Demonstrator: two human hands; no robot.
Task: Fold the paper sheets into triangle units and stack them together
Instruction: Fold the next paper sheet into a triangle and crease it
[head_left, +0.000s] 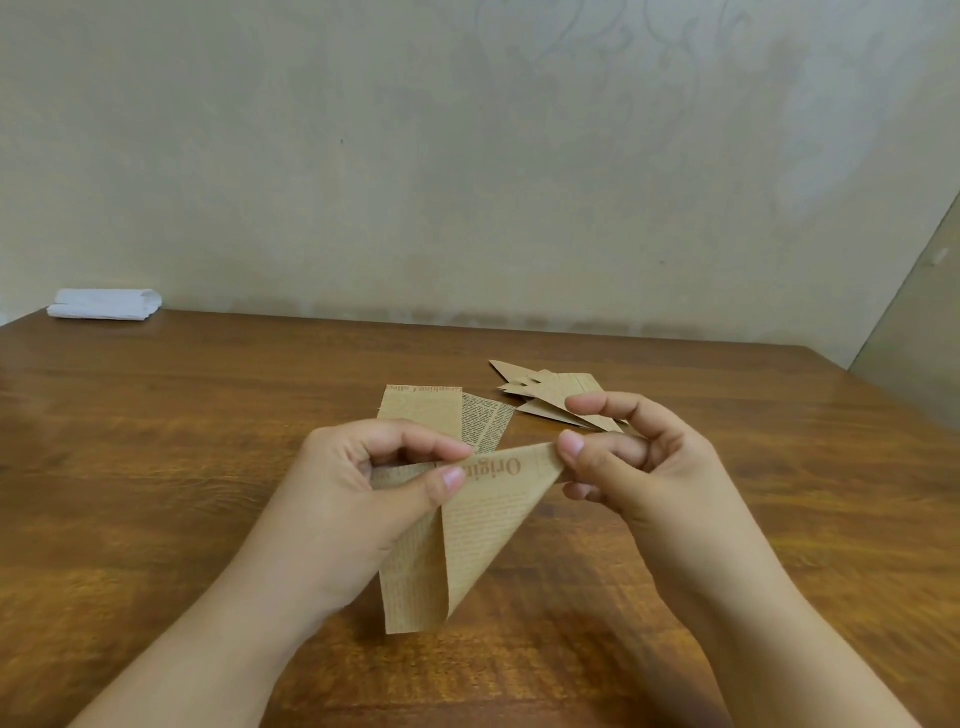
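A tan newsprint-patterned paper strip (470, 525), partly folded into a triangle, is held above the table between both hands. My left hand (363, 483) pinches its upper left part with thumb and forefinger. My right hand (628, 457) pinches the folded right corner. The strip's loose end hangs down toward me. Flat unfolded sheets (431, 410) of the same paper lie on the table just behind my left hand. A pile of finished triangle units (550, 389) lies behind my right hand, partly hidden by its fingers.
The wooden table (182, 441) stretches to a beige wall at the back. A folded white cloth (104, 304) lies at the far left corner. The table's right edge runs diagonally at the far right.
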